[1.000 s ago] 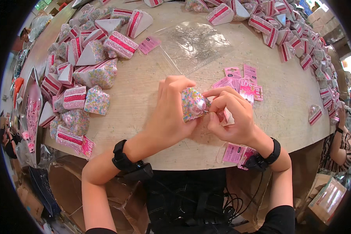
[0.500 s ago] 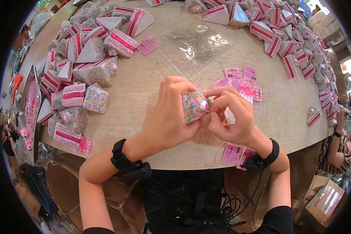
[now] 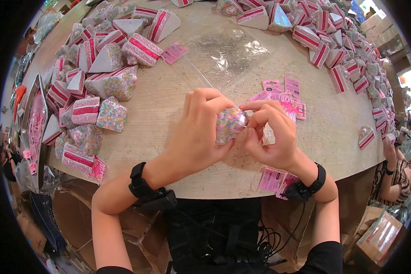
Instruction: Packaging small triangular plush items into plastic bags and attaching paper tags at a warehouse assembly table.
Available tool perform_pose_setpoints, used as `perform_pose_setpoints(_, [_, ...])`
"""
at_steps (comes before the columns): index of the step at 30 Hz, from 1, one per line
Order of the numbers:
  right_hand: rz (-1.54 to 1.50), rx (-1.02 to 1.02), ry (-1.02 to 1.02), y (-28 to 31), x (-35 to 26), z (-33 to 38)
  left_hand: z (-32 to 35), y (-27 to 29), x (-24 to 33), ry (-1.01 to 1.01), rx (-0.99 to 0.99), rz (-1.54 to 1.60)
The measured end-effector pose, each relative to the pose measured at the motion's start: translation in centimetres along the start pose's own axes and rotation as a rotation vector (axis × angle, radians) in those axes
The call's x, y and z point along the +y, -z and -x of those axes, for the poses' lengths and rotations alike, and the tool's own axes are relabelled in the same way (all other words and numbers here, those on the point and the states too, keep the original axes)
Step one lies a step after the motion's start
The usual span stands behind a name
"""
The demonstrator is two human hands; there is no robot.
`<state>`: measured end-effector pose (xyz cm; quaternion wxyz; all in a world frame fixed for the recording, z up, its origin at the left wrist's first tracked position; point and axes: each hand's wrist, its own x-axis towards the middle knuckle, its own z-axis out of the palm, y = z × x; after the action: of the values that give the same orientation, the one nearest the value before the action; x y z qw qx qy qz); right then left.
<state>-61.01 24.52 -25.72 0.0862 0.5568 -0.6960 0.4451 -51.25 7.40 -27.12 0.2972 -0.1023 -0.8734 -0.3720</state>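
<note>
My left hand (image 3: 198, 125) is closed around a cake-slice ornament (image 3: 229, 123) covered in pastel sprinkles, its pale, shiny end turned right. Thumb and index finger of my right hand (image 3: 274, 132) pinch together against that end. What lies between those fingertips is too small to make out. Beyond both hands is a clear plastic sheet or shallow tray (image 3: 203, 74) strewn with thin metal pins. Pink cardboard tags (image 3: 271, 86) lie just past my right hand. More pink tags, one with a pale loop, (image 3: 272, 179) rest by my right wrist.
Piles of similar cake-slice ornaments stand at the left (image 3: 86, 109) and far right (image 3: 322, 34) of the wooden table (image 3: 155, 105). One ornament (image 3: 366, 137) sits alone near the right edge. A metal tray with pink items (image 3: 37, 118) is at far left. Another person's arm (image 3: 390, 169) shows at right.
The ornament has turned slightly in my left hand, showing more of its shiny end. My right fingertips have shifted a little at that end. The other person's arm at right has lowered.
</note>
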Motion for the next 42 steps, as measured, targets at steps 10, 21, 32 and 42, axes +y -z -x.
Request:
perform_pose_setpoints(10, [-0.303, 0.069, -0.335, -0.5, -0.3, 0.4, -0.2, 0.6, 0.1, -0.013, -0.038, -0.075])
perform_pose_setpoints(21, [0.234, 0.092, 0.106, 0.1, 0.0, -0.5, -0.4, 0.8, 0.5, -0.019, -0.040, 0.066])
perform_pose_setpoints(32, [-0.026, 0.161, 0.092, 0.7, 0.0, -0.6, -0.3, 0.8, 0.5, -0.137, 0.118, -0.006])
perform_pose_setpoints(42, [0.087, 0.155, 0.151, 0.6, 0.4, -0.3, -0.2, 0.8, 0.5, -0.117, 0.109, 0.003])
